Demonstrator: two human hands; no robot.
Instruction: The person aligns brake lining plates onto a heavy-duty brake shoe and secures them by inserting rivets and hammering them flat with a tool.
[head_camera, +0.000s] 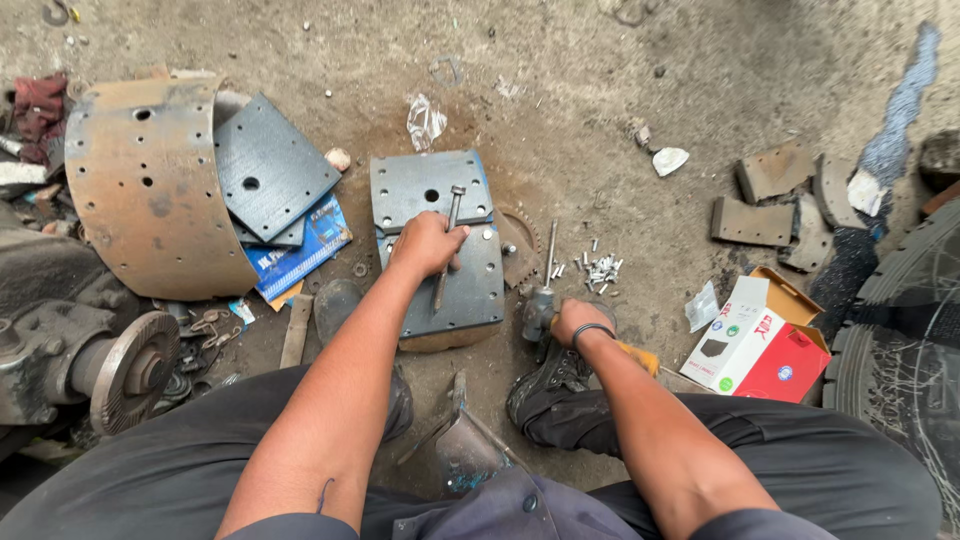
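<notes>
My left hand (428, 244) grips a thin metal punch (447, 248) and rests it on a grey brake lining plate (436, 184) with drilled holes, which lies on the dirt floor in front of me. My right hand (577, 322) is closed around the handle of a hammer (540, 309), whose metal head sits low near the plate's right edge. A small heap of silvery rivets (600, 269) lies just right of the plate, beside a slim metal rod (551, 252).
A rusty curved brake shoe (150, 185) and more grey lining plates (270, 165) lie at left over a blue packet (305, 245). A red and white carton (760, 340) stands at right, a tyre (905, 340) beyond it. Worn lining pieces (765, 200) lie at back right.
</notes>
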